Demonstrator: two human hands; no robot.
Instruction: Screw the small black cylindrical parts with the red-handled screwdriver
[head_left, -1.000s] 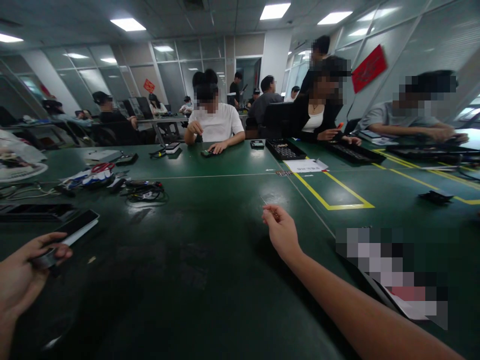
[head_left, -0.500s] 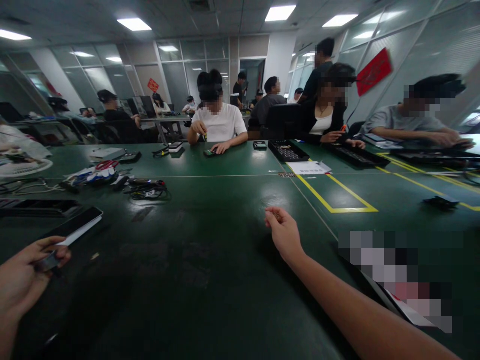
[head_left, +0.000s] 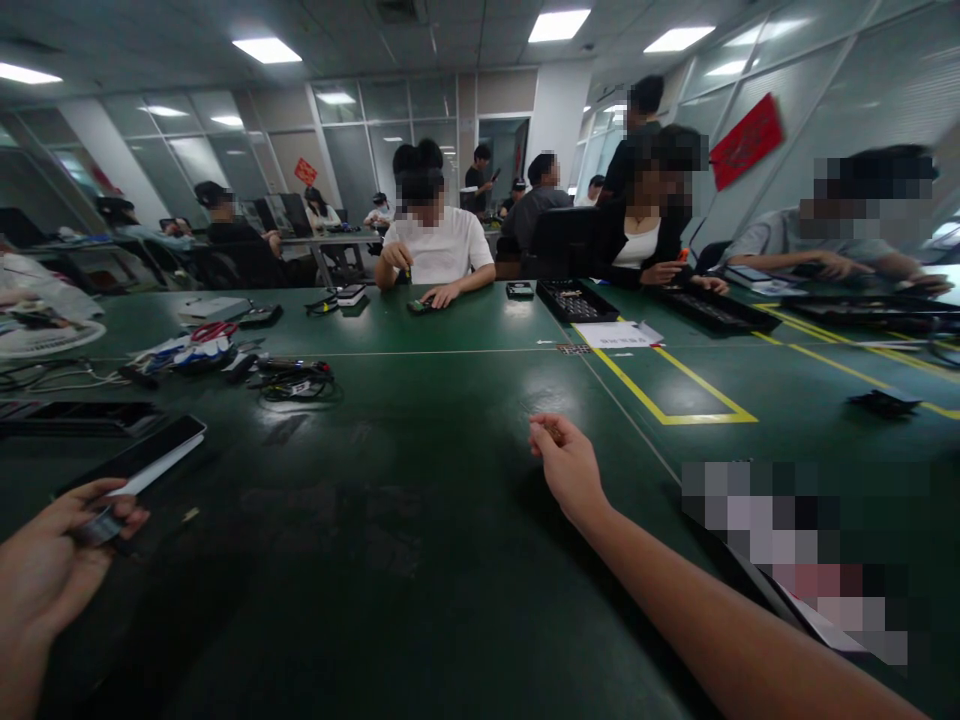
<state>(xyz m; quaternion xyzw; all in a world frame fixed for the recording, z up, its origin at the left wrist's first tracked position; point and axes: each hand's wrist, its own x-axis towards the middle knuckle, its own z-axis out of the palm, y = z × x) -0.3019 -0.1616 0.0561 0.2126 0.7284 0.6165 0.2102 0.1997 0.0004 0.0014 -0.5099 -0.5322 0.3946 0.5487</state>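
Grey object (head_left: 102, 526) sits within the left grip (head_left: 64, 560).

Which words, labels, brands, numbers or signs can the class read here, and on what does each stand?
No text can be read.
White paper on the table: print too blurred.
Large red wall sign: marks too blurred.
Small red wall sign: too small.
White tag on the black cables: too small.
White rim at far left: dark marks too blurred.
Papers at lower right: largely pixelated.
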